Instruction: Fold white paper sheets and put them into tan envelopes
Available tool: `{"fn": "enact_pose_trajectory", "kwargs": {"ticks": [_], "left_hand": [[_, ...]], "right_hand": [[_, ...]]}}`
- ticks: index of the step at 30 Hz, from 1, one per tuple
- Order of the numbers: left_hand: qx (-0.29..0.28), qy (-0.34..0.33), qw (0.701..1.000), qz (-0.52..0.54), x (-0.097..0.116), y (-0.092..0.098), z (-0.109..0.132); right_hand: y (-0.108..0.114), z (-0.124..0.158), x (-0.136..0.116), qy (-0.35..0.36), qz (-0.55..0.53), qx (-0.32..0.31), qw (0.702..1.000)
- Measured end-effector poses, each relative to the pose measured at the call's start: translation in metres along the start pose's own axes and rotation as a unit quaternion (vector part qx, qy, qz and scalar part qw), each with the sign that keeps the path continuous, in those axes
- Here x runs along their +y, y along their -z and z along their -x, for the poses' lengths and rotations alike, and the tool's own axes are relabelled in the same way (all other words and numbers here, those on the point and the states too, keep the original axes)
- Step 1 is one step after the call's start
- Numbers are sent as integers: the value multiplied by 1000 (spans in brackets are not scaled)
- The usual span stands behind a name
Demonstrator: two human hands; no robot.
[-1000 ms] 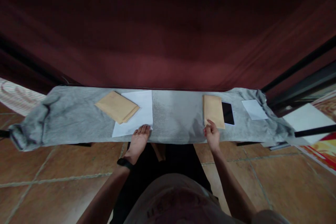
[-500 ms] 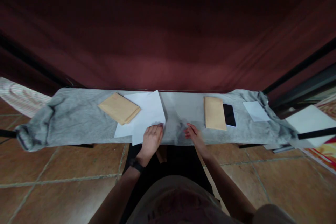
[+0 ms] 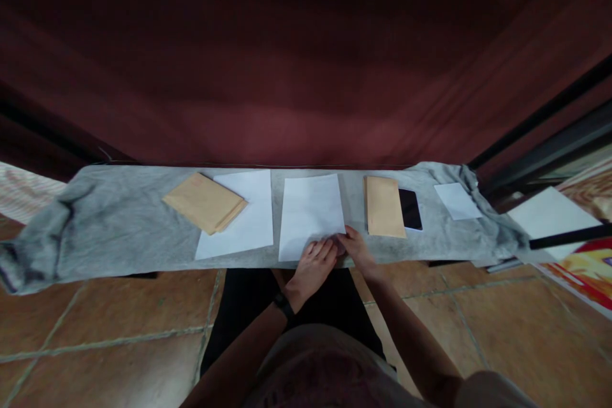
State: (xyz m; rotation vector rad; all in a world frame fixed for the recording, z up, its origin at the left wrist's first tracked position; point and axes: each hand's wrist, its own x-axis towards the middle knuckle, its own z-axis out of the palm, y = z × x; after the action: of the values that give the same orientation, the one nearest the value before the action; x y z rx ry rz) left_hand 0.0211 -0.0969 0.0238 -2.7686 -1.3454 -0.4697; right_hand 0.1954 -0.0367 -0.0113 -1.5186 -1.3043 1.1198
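A white sheet of paper [image 3: 310, 210] lies flat in the middle of the grey cloth [image 3: 119, 223] that covers a narrow table. My left hand [image 3: 313, 259] rests on the sheet's near right part with fingers stretched flat. My right hand [image 3: 354, 247] touches the sheet's near right corner, fingers extended. Left of the sheet lies a stack of white paper [image 3: 246, 220] with a pile of brown envelopes [image 3: 203, 202] on its far left corner. Right of the sheet lies a single brown envelope [image 3: 383, 206].
A black phone [image 3: 410, 208] lies beside the single envelope, with a small white paper [image 3: 456, 199] further right. A dark red curtain [image 3: 306, 64] hangs behind the table. White boards [image 3: 549, 213] sit at the far right. Brown floor tiles [image 3: 95, 325] lie below.
My left hand slid one white sheet from the stack rightward to the middle of the cloth. My right hand left the single envelope and came to the sheet's near right corner.
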Motion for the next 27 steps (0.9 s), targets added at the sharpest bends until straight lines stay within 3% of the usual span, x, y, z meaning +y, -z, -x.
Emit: {"fn": "enact_pose_trajectory", "kwargs": {"ticks": [6, 13, 17, 20, 24, 27], "left_hand": [[-23, 98, 995, -13, -27, -11, 17], [-50, 117, 992, -11, -31, -12, 18], [-40, 150, 988, 12, -34, -11, 3], [-31, 134, 990, 31, -38, -17, -18], [-42, 118, 991, 41, -48, -32, -43], [-47, 149, 987, 30, -59, -39, -48]], "right_hand": [[12, -8, 11, 1, 47, 22, 999], [13, -10, 7, 12, 132, 55, 990], [13, -4, -4, 80, 288, 133, 945], [-6, -10, -16, 161, 296, 125, 933], [-47, -26, -23, 210, 257, 33, 943], [-61, -28, -20, 237, 329, -3, 914]]}}
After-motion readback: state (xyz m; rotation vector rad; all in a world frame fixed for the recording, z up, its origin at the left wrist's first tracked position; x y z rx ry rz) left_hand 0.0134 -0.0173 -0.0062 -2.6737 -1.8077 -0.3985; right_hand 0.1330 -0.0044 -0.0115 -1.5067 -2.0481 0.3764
